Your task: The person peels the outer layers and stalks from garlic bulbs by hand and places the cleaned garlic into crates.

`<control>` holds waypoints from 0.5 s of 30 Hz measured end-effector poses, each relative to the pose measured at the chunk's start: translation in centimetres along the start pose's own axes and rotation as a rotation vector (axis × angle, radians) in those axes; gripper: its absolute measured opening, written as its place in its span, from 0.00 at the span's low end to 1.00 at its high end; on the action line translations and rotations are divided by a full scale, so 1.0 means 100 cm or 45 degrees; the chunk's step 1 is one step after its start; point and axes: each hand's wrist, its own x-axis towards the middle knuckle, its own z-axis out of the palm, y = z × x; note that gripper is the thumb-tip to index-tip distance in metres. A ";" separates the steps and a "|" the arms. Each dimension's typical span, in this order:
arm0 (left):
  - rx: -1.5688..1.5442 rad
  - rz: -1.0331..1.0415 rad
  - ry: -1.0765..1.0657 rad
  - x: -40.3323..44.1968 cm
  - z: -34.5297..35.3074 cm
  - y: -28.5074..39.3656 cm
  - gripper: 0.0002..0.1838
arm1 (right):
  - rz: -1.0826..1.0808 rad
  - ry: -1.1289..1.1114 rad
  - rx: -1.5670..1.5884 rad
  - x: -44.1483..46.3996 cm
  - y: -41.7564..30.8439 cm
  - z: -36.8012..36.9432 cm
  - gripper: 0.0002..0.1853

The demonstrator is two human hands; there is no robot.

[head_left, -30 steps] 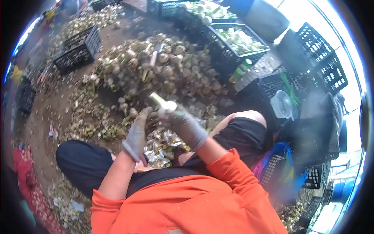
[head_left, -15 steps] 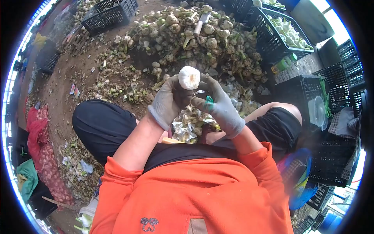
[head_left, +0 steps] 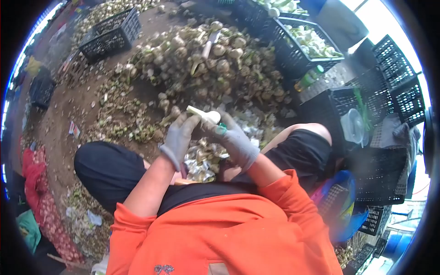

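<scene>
A white garlic bulb (head_left: 212, 117) with a short pale stem lies sideways between my gloved hands, stem pointing left. My left hand (head_left: 179, 137) has its fingers curled at the stem side. At the bulb end, my right hand (head_left: 234, 140) closes round it from below and the right. Something green is wrapped at my right thumb. Beneath both hands, papery garlic skins (head_left: 199, 160) cover the ground between my legs. Ahead lies a big heap of untrimmed garlic (head_left: 178, 57), and a knife (head_left: 210, 45) with a wooden handle rests on top of it.
At the right stand black crates, one holding peeled white garlic (head_left: 309, 40), with a green-capped bottle (head_left: 310, 78) close by. A plastic tub (head_left: 354, 126) sits at my right. Another black crate (head_left: 110, 35) is far left; a red net sack of garlic (head_left: 52, 206) lies left.
The garlic bulb has turned from root end facing me to lying sideways with its stem showing. Both hands moved slightly left and lower in view, and the whole view shifted.
</scene>
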 end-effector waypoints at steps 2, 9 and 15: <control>-0.227 -0.142 0.000 0.011 -0.007 -0.017 0.18 | 0.295 0.012 0.767 0.027 0.000 -0.024 0.26; -0.386 -0.179 0.116 0.009 -0.040 -0.017 0.14 | -0.562 0.391 0.515 0.090 -0.183 -0.127 0.13; -0.420 0.268 0.109 -0.001 -0.099 0.080 0.18 | -0.173 0.223 -0.074 0.122 -0.086 -0.116 0.12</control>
